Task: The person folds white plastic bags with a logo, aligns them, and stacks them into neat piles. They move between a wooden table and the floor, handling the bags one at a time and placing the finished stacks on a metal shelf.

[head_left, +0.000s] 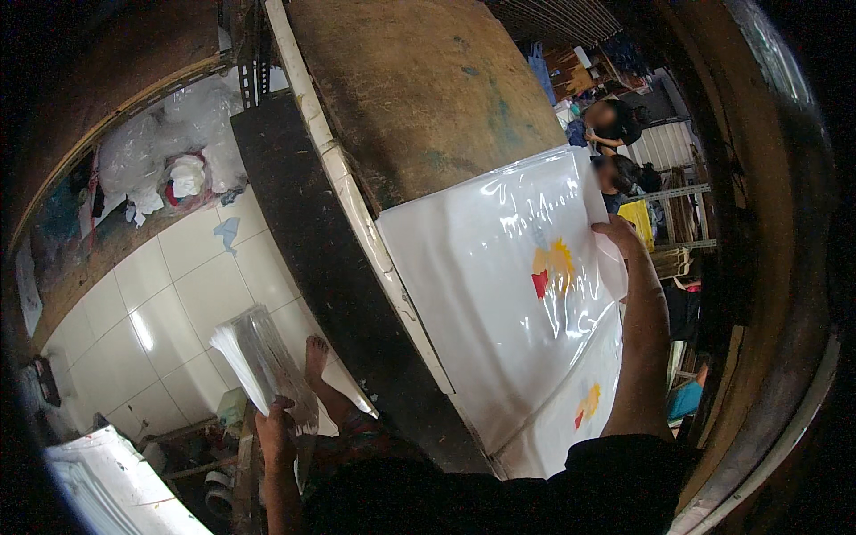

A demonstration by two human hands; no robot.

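Observation:
A stack of white sheets with clear plastic along one side [259, 357] hangs from my left hand [276, 426], whose fingers are closed around its lower end, low over the tiled floor. On the table lies a large glossy white sheet [464, 267] with a yellow and red print. My right hand [618, 236] grips the right edge of this sheet between thumb and fingers, my forearm running along its side. Beneath it, nearer me, shows another white sheet [575, 428] with a similar print. The glossy surface is wavy and throws bright reflections.
The worn brown wooden tabletop [419, 89] reaches away behind the sheets, with a dark board [330, 250] along its left side. Clear plastic bags [169, 134] sit on a shelf at far left. Two people [615, 125] are at the back right. My bare foot [316, 357] rests on tiles.

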